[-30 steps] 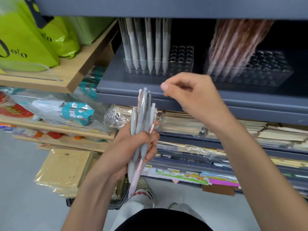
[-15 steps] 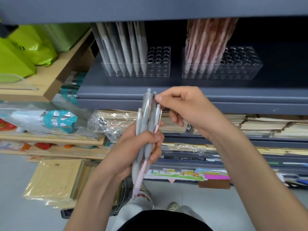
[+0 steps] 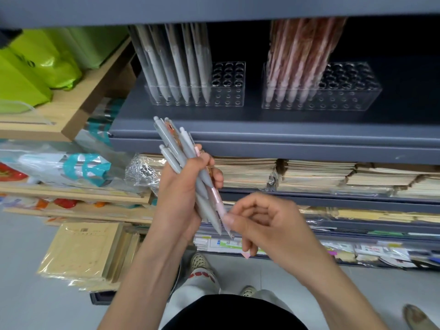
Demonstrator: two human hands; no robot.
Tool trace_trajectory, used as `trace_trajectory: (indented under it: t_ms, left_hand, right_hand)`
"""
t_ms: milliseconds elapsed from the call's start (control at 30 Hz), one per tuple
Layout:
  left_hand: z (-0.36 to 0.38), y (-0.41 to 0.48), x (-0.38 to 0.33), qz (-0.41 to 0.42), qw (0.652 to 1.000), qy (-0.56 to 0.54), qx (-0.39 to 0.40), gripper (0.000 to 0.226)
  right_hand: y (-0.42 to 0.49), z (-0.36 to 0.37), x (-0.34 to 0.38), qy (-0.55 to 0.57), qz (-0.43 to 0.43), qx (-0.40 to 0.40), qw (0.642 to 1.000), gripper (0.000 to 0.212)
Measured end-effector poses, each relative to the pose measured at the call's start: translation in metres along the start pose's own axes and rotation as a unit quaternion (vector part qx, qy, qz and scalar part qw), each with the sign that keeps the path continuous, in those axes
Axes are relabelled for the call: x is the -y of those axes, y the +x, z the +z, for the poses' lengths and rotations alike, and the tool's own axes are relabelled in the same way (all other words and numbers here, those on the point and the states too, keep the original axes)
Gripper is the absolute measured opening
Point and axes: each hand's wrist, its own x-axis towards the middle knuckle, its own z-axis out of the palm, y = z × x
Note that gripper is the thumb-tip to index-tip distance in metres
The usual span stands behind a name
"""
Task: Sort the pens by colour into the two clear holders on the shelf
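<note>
My left hand [image 3: 183,198] grips a bundle of pens [image 3: 181,151], mostly grey with a pink one among them, tilted with their clickers up to the left. My right hand [image 3: 264,225] pinches the lower tip end of the pink pen [image 3: 217,201] at the bottom of the bundle. On the grey shelf [image 3: 262,129] above stand two clear holders. The left holder [image 3: 228,96] carries several grey pens [image 3: 176,67] in its left part. The right holder [image 3: 345,96] carries several pink pens [image 3: 297,63] in its left part.
The shelf board above the holders [image 3: 214,8] overhangs the pens' tops. Stacks of wrapped notebooks [image 3: 309,175] fill the shelf below. Green bags [image 3: 35,67] sit on a wooden shelf at the left. Packs of tan paper [image 3: 83,253] lie on the floor.
My right hand moved from the bundle's top down to its lower end and now pinches the pink pen's tip. My left hand tilted the bundle to the left.
</note>
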Motion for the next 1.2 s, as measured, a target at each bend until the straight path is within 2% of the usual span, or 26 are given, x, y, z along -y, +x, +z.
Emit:
trace_trajectory:
  t_ms: [167,267,467,567,667,767,1000,1200]
  left_hand:
    - [0.009,0.002,0.004,0.006,1.000,-0.009,-0.008,0.023]
    - [0.013,0.004,0.003,0.020,0.999,-0.035,-0.034,0.017]
    - [0.019,0.008,0.001,0.032,0.997,-0.043,-0.049,0.020]
    - [0.020,0.011,0.001,0.029,0.998,-0.020,-0.061,0.018]
    - [0.021,0.010,0.004,0.026,0.998,-0.008,-0.047,0.019]
    - [0.024,0.009,0.008,0.022,0.999,-0.012,-0.022,0.028]
    - [0.028,0.005,0.011,0.005,1.000,-0.003,0.011,0.025]
    - [0.031,-0.001,0.010,0.012,0.999,0.019,0.024,0.019]
  right_hand:
    - [0.003,0.005,-0.005,0.002,-0.002,-0.032,0.999,0.010]
    - [0.000,-0.003,-0.002,0.000,-0.013,-0.001,1.000,0.001]
    - [-0.008,-0.020,0.002,0.063,-0.037,0.002,0.997,0.014]
    - [-0.008,-0.037,0.008,0.082,-0.077,-0.063,0.992,0.010]
    - [-0.001,-0.063,0.022,0.051,-0.111,-0.135,0.983,0.003]
    - [0.010,-0.088,0.039,0.017,-0.123,-0.209,0.970,0.006]
    - [0.030,-0.113,0.053,-0.076,-0.137,-0.241,0.958,0.016]
    - [0.057,-0.122,0.070,-0.130,-0.177,-0.327,0.919,0.017]
